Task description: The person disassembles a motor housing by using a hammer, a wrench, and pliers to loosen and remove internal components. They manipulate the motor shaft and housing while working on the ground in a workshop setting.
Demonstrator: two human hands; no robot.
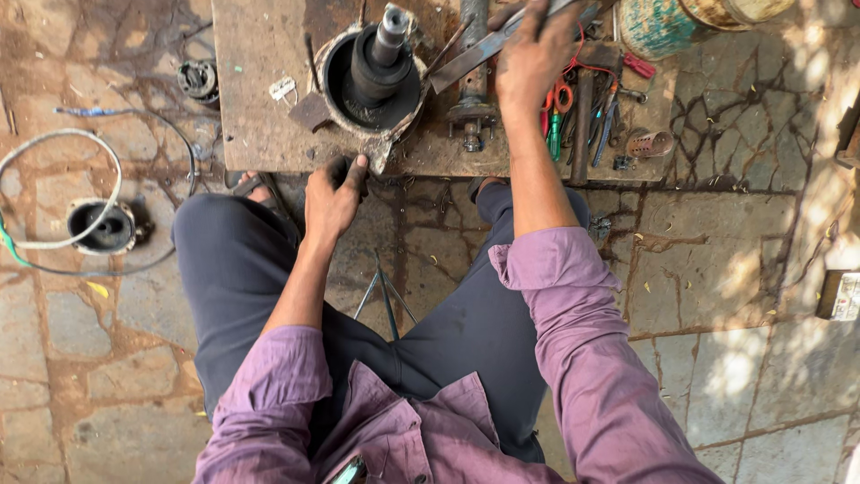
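Note:
I sit over a low rusty metal work board (260, 99) on the stone floor. A round black motor housing (374, 82) with an upright shaft stands on it inside a broken metal ring. My left hand (333, 195) grips the board's near edge just below that housing, its fingers curled. My right hand (535, 56) reaches further out and is closed on a long flat metal bar (470, 58) that angles down toward the housing's right rim. A grey shaft (472, 85) lies upright beside it.
A heap of hand tools (587, 112) with red and green handles lies right of my right hand. A teal drum (657, 27) stands at the far right. On the floor at left lie a coil of cable (63, 193) and a round metal part (100, 224).

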